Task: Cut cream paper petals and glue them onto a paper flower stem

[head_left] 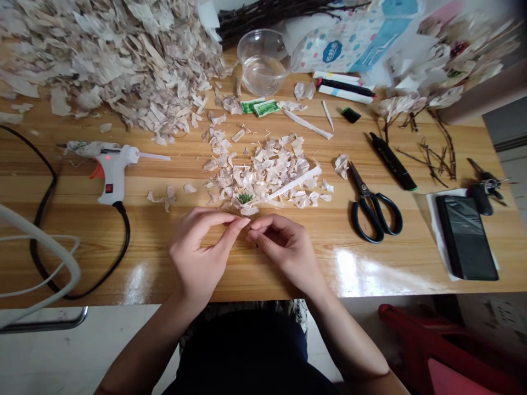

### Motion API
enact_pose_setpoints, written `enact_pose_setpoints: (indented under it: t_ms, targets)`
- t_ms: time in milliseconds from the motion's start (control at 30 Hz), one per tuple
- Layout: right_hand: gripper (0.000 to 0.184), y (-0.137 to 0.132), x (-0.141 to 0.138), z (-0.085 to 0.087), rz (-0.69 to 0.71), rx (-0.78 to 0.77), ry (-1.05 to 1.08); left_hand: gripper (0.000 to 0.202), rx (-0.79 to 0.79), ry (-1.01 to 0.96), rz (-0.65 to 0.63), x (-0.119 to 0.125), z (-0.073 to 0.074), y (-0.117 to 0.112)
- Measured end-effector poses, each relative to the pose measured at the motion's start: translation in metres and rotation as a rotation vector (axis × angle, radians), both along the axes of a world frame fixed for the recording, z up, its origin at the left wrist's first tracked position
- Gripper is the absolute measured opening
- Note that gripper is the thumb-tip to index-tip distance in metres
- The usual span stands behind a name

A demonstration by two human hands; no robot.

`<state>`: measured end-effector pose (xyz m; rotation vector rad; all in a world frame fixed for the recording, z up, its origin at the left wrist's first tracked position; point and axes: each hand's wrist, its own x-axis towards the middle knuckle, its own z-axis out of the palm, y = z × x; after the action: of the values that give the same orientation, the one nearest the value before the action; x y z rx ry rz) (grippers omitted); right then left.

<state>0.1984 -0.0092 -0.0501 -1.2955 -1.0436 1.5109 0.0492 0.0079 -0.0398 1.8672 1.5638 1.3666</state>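
My left hand and my right hand meet over the near edge of the wooden table. Both pinch with fingertips pressed together at the same spot; what lies between them is too small to name. Just beyond the fingertips lies a small pale petal-like flower piece with a green centre. Behind it spreads a loose heap of pale husk flakes with a white strip across it.
A white glue gun with a black cord lies at the left. Black scissors, a black pen, a phone and keys lie at the right. A big husk pile, a glass bowl and twigs sit farther back.
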Motion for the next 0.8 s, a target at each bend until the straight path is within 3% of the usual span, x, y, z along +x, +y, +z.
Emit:
enact_pose_setpoints:
  t_ms: [267, 800]
  targets:
    - [0.003, -0.0029, -0.0026, -0.001, -0.013, 0.17, -0.179, 0.011, -0.027, -0.009, 0.028, 0.0011, -0.0007, 0.0]
    - [0.012, -0.0035, -0.0035, 0.0015, -0.097, 0.531, -0.551, 0.018, -0.021, -0.129, -0.061, -0.0003, 0.0001, -0.0028]
